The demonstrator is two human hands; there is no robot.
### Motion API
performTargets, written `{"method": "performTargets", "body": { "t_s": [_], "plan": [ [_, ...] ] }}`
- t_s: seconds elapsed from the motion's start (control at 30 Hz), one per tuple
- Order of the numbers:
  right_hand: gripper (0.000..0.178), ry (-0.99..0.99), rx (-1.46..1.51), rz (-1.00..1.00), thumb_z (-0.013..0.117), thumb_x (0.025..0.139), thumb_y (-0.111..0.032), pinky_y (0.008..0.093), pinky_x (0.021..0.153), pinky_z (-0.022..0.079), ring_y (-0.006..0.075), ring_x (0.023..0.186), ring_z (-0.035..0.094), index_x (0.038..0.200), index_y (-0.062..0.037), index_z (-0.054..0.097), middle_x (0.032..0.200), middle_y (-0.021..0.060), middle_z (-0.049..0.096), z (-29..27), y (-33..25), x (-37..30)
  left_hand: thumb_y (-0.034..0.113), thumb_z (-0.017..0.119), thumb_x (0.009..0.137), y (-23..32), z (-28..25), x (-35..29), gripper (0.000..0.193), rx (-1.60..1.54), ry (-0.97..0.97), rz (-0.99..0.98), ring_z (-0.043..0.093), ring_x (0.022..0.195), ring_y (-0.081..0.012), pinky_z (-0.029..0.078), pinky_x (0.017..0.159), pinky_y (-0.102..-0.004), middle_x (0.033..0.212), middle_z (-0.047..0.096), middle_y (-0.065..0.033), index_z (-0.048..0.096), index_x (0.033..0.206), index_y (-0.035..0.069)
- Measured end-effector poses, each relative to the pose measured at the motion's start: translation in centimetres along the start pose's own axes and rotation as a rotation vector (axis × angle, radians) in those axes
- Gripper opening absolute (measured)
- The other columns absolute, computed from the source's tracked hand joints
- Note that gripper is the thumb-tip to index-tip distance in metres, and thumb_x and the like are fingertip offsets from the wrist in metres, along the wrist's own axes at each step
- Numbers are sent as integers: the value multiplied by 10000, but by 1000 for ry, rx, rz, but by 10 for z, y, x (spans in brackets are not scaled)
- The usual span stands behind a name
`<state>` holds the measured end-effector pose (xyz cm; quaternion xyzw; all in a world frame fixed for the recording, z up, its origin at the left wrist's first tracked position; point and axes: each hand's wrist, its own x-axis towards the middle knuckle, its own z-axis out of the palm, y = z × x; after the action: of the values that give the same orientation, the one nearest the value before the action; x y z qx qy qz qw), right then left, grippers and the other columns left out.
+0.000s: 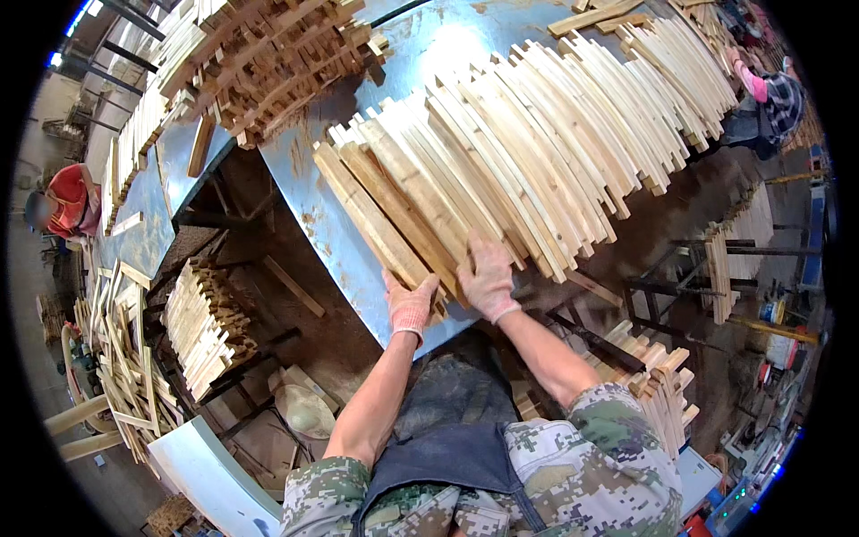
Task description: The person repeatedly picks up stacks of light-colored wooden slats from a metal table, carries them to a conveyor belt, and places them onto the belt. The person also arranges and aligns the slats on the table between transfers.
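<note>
A long row of pale wooden strips [537, 152] lies side by side across a blue metal table [313, 215], their near ends uneven. My left hand [409, 304], in a light work glove with a pinkish cuff, grips the near end of the leftmost wooden strip [371, 219], thumb on the right. Just to its right, my gloved right hand [489, 276] holds the near ends of strips, its fingers reaching over the top. A browner strip [394, 201] lies between the hands. The undersides of the gripped ends are hidden.
A tall stack of wood pieces [277, 67] stands at the far left of the table. Lower left are a stacked bundle [206, 322] and loose strips [130, 358]. More strips [662, 385] sit by my right elbow. One person [774, 107] works far right, another [72, 201] far left.
</note>
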<state>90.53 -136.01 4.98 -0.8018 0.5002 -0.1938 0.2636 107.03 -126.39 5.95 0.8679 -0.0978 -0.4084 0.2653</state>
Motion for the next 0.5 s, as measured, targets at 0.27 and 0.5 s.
{"method": "performTargets", "body": {
  "t_s": [0.27,0.5],
  "plan": [
    [1021,-442,-182,87,855,836,-309,510,1120,486,445,1299,582,1685,-85,335,1444,235,591,24,-23,-15,193,827,919,-20,-1,13,630,-445,-126,51,725,1051,-248,597,944,-408,1166,759,-141,562,1468,36],
    [994,-577,587,369,810,810,-133,396,1093,523,309,1266,665,1700,-68,371,1433,224,662,31,-2,2,285,808,971,-19,-7,31,476,-453,-148,-83,703,926,-213,586,820,-382,1095,754,-88,672,1319,-10]
  ]
}}
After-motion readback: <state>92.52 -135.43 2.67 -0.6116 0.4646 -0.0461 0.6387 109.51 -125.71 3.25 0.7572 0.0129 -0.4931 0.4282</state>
